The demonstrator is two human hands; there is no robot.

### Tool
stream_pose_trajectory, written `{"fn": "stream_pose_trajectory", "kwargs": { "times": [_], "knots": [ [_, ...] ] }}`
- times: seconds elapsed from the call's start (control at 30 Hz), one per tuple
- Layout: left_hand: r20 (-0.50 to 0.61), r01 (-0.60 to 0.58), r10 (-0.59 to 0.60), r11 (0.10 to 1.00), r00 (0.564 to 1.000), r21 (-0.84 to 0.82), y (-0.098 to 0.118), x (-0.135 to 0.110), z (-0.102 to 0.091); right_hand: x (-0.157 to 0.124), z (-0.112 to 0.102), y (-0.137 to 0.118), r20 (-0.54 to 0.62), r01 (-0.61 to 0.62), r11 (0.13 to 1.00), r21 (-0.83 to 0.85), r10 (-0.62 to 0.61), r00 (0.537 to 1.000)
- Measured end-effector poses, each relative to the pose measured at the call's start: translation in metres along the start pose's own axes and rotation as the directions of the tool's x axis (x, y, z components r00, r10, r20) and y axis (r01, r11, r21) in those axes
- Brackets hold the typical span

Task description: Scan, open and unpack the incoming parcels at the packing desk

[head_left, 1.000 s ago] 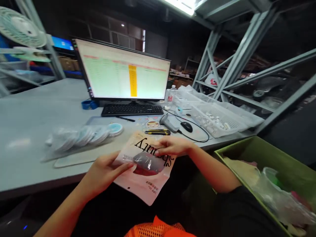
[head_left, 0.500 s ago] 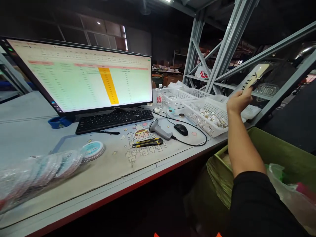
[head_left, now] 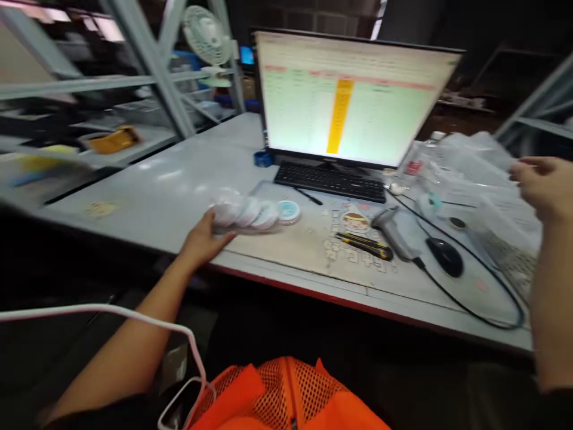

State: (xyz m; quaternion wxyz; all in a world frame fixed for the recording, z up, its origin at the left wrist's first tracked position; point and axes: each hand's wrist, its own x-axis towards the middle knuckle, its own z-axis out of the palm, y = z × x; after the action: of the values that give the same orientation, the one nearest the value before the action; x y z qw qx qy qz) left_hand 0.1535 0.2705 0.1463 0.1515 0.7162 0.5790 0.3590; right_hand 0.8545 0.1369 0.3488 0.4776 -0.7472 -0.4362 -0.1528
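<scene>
My left hand (head_left: 202,237) rests on the grey table (head_left: 170,191) with its fingers against the near end of a clear plastic sleeve of round flat packets (head_left: 244,213); whether it grips the sleeve is blurred. One round blue-rimmed packet (head_left: 287,210) lies at the sleeve's far end. My right hand (head_left: 541,184) hangs in the air at the right edge, above white plastic baskets (head_left: 487,197), fingers loosely curled with nothing in them.
A monitor (head_left: 349,98) with a spreadsheet stands behind a black keyboard (head_left: 331,180). A pen, a yellow-black utility knife (head_left: 363,243), a barcode scanner (head_left: 396,230) and a black mouse (head_left: 444,255) lie on the desk mat. Metal shelving (head_left: 80,89) and a fan (head_left: 206,36) stand left. An orange mesh bag (head_left: 286,397) is below.
The view has swung left. My right hand no longer holds the pouch it lifted to the right. My left hand has come back into view and reached the sleeve of round packets.
</scene>
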Motion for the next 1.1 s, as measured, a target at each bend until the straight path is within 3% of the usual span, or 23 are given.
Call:
{"fn": "stream_pose_trajectory", "kwargs": {
  "times": [0.07, 0.13, 0.2, 0.3, 0.37, 0.43, 0.5, 0.57, 0.7, 0.83, 0.93, 1.0, 1.1],
  "knots": [
    [-0.072, -0.038, 0.041, 0.998, 0.997, 0.045, -0.003, 0.001, 0.003, -0.007, 0.026, -0.027, 0.054, 0.045, 0.998, 0.054, -0.048, 0.997],
    [-0.097, -0.097, 0.101, 0.994, 0.990, 0.046, -0.006, 0.002, 0.005, -0.034, 0.051, -0.062, 0.177, 0.170, 0.979, 0.114, -0.189, 0.966],
    [-0.117, -0.145, 0.144, 0.989, 0.983, 0.004, -0.009, 0.002, 0.006, -0.076, 0.081, -0.103, 0.327, 0.272, 0.939, 0.211, -0.330, 0.886],
    [-0.165, -0.206, 0.187, 0.972, 0.969, -0.110, -0.014, -0.001, 0.003, -0.146, 0.142, -0.162, 0.556, 0.289, 0.893, 0.344, -0.442, 0.704],
    [-0.178, -0.254, 0.221, 0.949, 0.959, -0.189, -0.017, -0.003, 0.001, -0.188, 0.184, -0.194, 0.646, 0.293, 0.868, 0.400, -0.494, 0.582],
    [-0.177, -0.258, 0.216, 0.927, 0.960, -0.272, -0.017, -0.004, -0.001, -0.222, 0.220, -0.218, 0.679, 0.291, 0.857, 0.425, -0.514, 0.524],
    [-0.196, -0.220, 0.160, 0.915, 0.967, -0.339, -0.014, -0.003, -0.001, -0.243, 0.247, -0.232, 0.676, 0.293, 0.859, 0.421, -0.512, 0.529],
    [-0.283, -0.207, 0.097, 0.897, 0.954, -0.391, -0.005, 0.001, 0.001, -0.254, 0.263, -0.239, 0.663, 0.295, 0.863, 0.411, -0.504, 0.553],
    [-0.515, -0.348, 0.070, 0.813, 0.854, -0.467, 0.039, 0.025, 0.017, -0.256, 0.276, -0.236, 0.650, 0.267, 0.873, 0.408, -0.484, 0.586],
    [-0.553, -0.443, 0.130, 0.756, 0.823, -0.482, 0.089, 0.063, 0.042, -0.257, 0.268, -0.219, 0.642, 0.204, 0.884, 0.420, -0.448, 0.622],
    [-0.606, -0.464, 0.090, 0.734, 0.791, -0.497, 0.107, 0.087, 0.052, -0.258, 0.252, -0.210, 0.634, 0.154, 0.876, 0.457, -0.443, 0.634],
    [-0.646, -0.490, 0.067, 0.713, 0.760, -0.502, 0.115, 0.093, 0.055, -0.258, 0.240, -0.212, 0.617, 0.083, 0.837, 0.541, -0.461, 0.638],
    [-0.635, -0.535, 0.116, 0.664, 0.764, -0.523, 0.132, 0.082, 0.056, -0.257, 0.226, -0.232, 0.553, -0.003, 0.730, 0.683, -0.515, 0.655]
  ]
}}
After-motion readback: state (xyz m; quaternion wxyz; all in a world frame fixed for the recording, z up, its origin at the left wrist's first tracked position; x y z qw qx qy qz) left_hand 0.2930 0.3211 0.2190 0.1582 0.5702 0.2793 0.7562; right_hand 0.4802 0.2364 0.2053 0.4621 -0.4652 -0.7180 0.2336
